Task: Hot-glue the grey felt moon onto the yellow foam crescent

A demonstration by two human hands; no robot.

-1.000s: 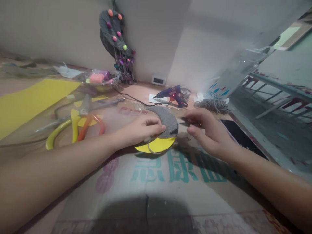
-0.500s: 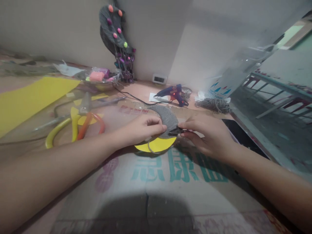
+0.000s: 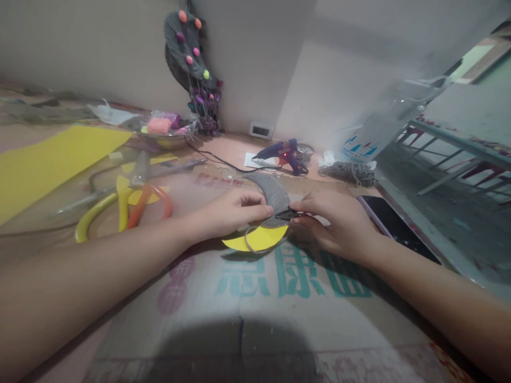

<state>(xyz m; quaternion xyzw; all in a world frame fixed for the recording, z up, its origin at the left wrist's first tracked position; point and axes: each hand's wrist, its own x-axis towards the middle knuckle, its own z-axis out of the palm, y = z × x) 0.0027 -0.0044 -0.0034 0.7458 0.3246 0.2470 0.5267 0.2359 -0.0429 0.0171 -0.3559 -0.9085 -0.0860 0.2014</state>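
A yellow card crescent (image 3: pixel 259 239) is partly wrapped in grey yarn (image 3: pixel 275 190). My left hand (image 3: pixel 243 208) is closed on the crescent's inner side, the thumb pressed on the wrapped yarn. A loose strand of yarn curves over the bare yellow end. At the right edge of the wrapping, my right hand (image 3: pixel 325 213) pinches a small dark pointed piece (image 3: pixel 285 214) between thumb and fingers. Its tip lies against the yarn. What kind of thing it is cannot be made out.
Scissors (image 3: pixel 138 199) with yellow and orange handles lie left. A blue glue gun (image 3: pixel 279 153), a grey yarn bundle (image 3: pixel 351 171) and a phone (image 3: pixel 395 226) sit beyond and right. Against the wall hangs a decorated grey crescent (image 3: pixel 179 48). Cardboard (image 3: pixel 199 340) covers the front.
Both hands keep their grips on the crescent and the dark piece, with barely any movement. The view has shifted slightly.
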